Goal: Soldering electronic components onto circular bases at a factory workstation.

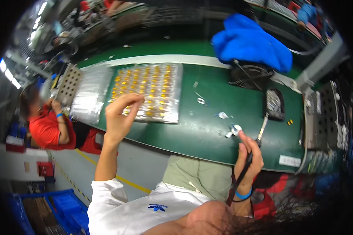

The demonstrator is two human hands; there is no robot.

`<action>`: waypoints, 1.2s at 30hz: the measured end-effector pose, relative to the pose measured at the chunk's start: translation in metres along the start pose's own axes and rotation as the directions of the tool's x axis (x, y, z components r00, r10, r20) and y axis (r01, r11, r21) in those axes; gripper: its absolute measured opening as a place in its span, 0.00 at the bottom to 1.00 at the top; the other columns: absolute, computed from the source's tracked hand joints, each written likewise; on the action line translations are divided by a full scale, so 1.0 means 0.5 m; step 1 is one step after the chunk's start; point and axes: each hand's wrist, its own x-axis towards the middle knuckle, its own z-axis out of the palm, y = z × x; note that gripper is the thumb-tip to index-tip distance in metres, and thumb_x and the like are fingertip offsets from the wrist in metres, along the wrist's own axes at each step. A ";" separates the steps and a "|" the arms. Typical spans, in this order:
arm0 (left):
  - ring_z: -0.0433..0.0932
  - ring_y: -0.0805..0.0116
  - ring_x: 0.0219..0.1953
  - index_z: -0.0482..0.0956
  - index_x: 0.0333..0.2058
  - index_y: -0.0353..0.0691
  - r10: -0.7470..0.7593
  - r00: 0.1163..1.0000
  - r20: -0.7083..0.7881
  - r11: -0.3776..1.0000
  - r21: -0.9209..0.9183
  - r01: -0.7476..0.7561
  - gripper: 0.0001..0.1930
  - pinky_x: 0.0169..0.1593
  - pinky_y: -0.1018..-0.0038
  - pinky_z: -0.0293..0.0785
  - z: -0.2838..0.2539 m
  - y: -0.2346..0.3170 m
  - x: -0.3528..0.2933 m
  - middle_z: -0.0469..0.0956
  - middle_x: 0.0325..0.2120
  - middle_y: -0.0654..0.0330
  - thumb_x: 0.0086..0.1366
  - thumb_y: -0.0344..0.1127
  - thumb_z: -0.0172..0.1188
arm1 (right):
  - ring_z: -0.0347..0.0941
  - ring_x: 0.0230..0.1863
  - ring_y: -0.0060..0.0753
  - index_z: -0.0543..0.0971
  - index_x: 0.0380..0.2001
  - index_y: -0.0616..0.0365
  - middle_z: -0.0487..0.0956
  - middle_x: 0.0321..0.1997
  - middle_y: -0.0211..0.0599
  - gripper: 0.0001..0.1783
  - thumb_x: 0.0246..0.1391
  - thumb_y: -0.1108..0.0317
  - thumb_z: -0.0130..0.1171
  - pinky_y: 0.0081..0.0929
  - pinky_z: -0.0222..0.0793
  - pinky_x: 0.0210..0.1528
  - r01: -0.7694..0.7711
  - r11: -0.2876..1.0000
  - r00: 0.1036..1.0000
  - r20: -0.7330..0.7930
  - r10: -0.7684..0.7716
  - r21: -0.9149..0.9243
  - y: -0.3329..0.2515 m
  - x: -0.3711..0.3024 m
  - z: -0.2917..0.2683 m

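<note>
My left hand (119, 117) is raised over the near left part of a clear plastic tray (178, 90), thumb and fingertips pinched together. Anything between those fingertips is too small to make out. Rows of small yellow-orange parts (153, 80) fill the tray's pockets. In my right hand (255, 158) lies a soldering iron (262, 129), its metal shaft pointing away toward a black holder (274, 103) with metal shavings. Just beyond my right fingertips sits a small white round part (236, 129) with bits of wire. Another white round part (222, 115) lies farther off on the green bench.
More clear trays (91, 94) are stacked at the left. A black fan (250, 74) stands at the back under a blue cloth (251, 41). A perforated metal box (321, 113) borders the right end. A person in red (49, 129) sits at the left.
</note>
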 end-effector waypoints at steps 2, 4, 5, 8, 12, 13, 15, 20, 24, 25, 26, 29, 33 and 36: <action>0.84 0.63 0.45 0.83 0.42 0.26 -0.098 0.995 0.031 0.946 -0.307 0.103 0.09 0.52 0.68 0.83 0.049 0.050 0.020 0.82 0.44 0.50 0.65 0.14 0.59 | 0.82 0.35 0.32 0.72 0.56 0.66 0.86 0.48 0.57 0.14 0.69 0.80 0.53 0.26 0.78 0.41 0.005 1.000 1.000 -0.017 -0.004 0.030 0.005 0.003 0.001; 0.83 0.62 0.46 0.83 0.41 0.26 0.037 0.985 0.167 0.882 -0.469 0.046 0.08 0.52 0.67 0.84 0.100 0.091 0.041 0.81 0.45 0.49 0.66 0.14 0.59 | 0.75 0.27 0.28 0.70 0.58 0.65 0.87 0.47 0.55 0.15 0.72 0.73 0.53 0.25 0.74 0.35 0.077 0.991 0.995 -0.069 -0.070 0.106 0.015 0.004 0.007; 0.82 0.63 0.48 0.83 0.42 0.26 0.119 0.969 0.218 0.867 -0.498 0.006 0.08 0.52 0.68 0.83 0.127 0.101 0.051 0.81 0.45 0.49 0.66 0.15 0.60 | 0.75 0.26 0.29 0.69 0.60 0.65 0.87 0.47 0.55 0.17 0.73 0.69 0.52 0.24 0.75 0.35 0.081 0.985 0.994 -0.079 -0.069 0.154 0.021 -0.001 0.008; 0.81 0.66 0.47 0.84 0.43 0.28 0.197 0.899 0.392 0.773 -0.626 0.103 0.08 0.53 0.71 0.81 0.222 0.136 0.084 0.81 0.45 0.52 0.66 0.17 0.62 | 0.73 0.22 0.27 0.69 0.64 0.65 0.87 0.43 0.55 0.25 0.74 0.59 0.53 0.23 0.72 0.31 0.127 0.982 0.985 -0.134 -0.108 0.140 0.036 -0.024 -0.007; 0.81 0.68 0.47 0.85 0.44 0.29 0.251 0.773 0.582 0.770 -0.604 0.205 0.08 0.53 0.73 0.79 0.282 0.161 0.110 0.82 0.46 0.54 0.68 0.21 0.63 | 0.72 0.22 0.26 0.72 0.62 0.67 0.87 0.34 0.49 0.31 0.71 0.49 0.56 0.23 0.69 0.26 0.012 0.992 0.993 -0.120 0.004 0.128 0.029 -0.051 -0.049; 0.81 0.69 0.47 0.85 0.44 0.30 0.203 0.760 0.618 0.784 -0.567 0.252 0.08 0.53 0.73 0.78 0.292 0.163 0.109 0.82 0.46 0.54 0.69 0.22 0.63 | 0.71 0.21 0.27 0.74 0.59 0.69 0.85 0.30 0.46 0.33 0.69 0.46 0.57 0.23 0.67 0.25 0.042 0.997 0.990 -0.138 -0.032 0.069 0.031 -0.051 -0.053; 0.81 0.70 0.48 0.85 0.45 0.30 0.135 0.730 0.670 0.784 -0.522 0.335 0.07 0.53 0.73 0.78 0.311 0.164 0.105 0.82 0.46 0.55 0.71 0.24 0.62 | 0.74 0.21 0.29 0.78 0.52 0.72 0.81 0.24 0.40 0.31 0.65 0.49 0.65 0.23 0.68 0.24 0.112 0.993 0.981 -0.166 -0.105 0.037 0.040 -0.051 -0.057; 0.81 0.71 0.47 0.85 0.46 0.31 0.079 0.723 0.686 0.719 -0.541 0.435 0.08 0.53 0.75 0.79 0.343 0.147 0.075 0.81 0.47 0.56 0.71 0.24 0.61 | 0.79 0.23 0.33 0.79 0.45 0.72 0.82 0.24 0.43 0.19 0.60 0.67 0.69 0.24 0.73 0.28 0.014 1.000 0.993 -0.120 -0.013 0.001 0.031 -0.064 -0.062; 0.81 0.71 0.47 0.85 0.46 0.31 0.115 0.712 0.693 0.728 -0.546 0.414 0.08 0.52 0.75 0.80 0.349 0.139 0.075 0.81 0.47 0.56 0.71 0.24 0.61 | 0.79 0.21 0.35 0.80 0.44 0.72 0.83 0.24 0.43 0.18 0.58 0.67 0.70 0.25 0.72 0.26 0.061 0.997 0.997 -0.042 -0.063 -0.050 0.031 -0.046 -0.063; 0.81 0.71 0.47 0.85 0.46 0.31 0.112 0.711 0.695 0.725 -0.546 0.419 0.08 0.52 0.75 0.80 0.351 0.138 0.075 0.81 0.47 0.56 0.71 0.24 0.61 | 0.78 0.21 0.35 0.80 0.43 0.72 0.84 0.24 0.43 0.18 0.57 0.68 0.71 0.26 0.72 0.25 0.080 0.995 0.997 -0.019 -0.081 -0.061 0.030 -0.043 -0.064; 0.82 0.70 0.46 0.85 0.46 0.30 0.116 0.723 0.681 0.728 -0.553 0.405 0.08 0.50 0.75 0.81 0.352 0.138 0.076 0.82 0.46 0.55 0.71 0.24 0.61 | 0.78 0.21 0.35 0.80 0.43 0.72 0.84 0.24 0.43 0.18 0.57 0.68 0.71 0.26 0.72 0.25 0.076 0.995 0.997 -0.016 -0.077 -0.061 0.028 -0.040 -0.064; 0.84 0.69 0.44 0.85 0.45 0.30 0.113 0.738 0.665 0.737 -0.555 0.387 0.08 0.48 0.74 0.82 0.352 0.138 0.077 0.83 0.44 0.55 0.71 0.25 0.62 | 0.78 0.21 0.36 0.81 0.42 0.71 0.84 0.24 0.42 0.17 0.56 0.68 0.72 0.26 0.71 0.25 0.078 0.995 0.997 -0.011 -0.079 -0.069 0.024 -0.036 -0.063; 0.84 0.70 0.43 0.85 0.45 0.30 0.109 0.738 0.666 0.737 -0.552 0.389 0.08 0.47 0.74 0.81 0.352 0.139 0.078 0.84 0.43 0.55 0.71 0.25 0.62 | 0.78 0.21 0.35 0.81 0.42 0.72 0.84 0.24 0.42 0.17 0.55 0.69 0.72 0.26 0.71 0.25 0.084 0.993 0.996 0.004 -0.084 -0.080 0.025 -0.035 -0.061; 0.84 0.70 0.43 0.85 0.44 0.30 0.112 0.741 0.662 0.752 -0.544 0.372 0.08 0.47 0.74 0.81 0.354 0.138 0.077 0.84 0.43 0.54 0.71 0.26 0.62 | 0.78 0.21 0.36 0.81 0.43 0.72 0.84 0.24 0.42 0.18 0.55 0.70 0.72 0.26 0.71 0.25 0.095 0.993 0.995 0.006 -0.095 -0.072 0.027 -0.035 -0.061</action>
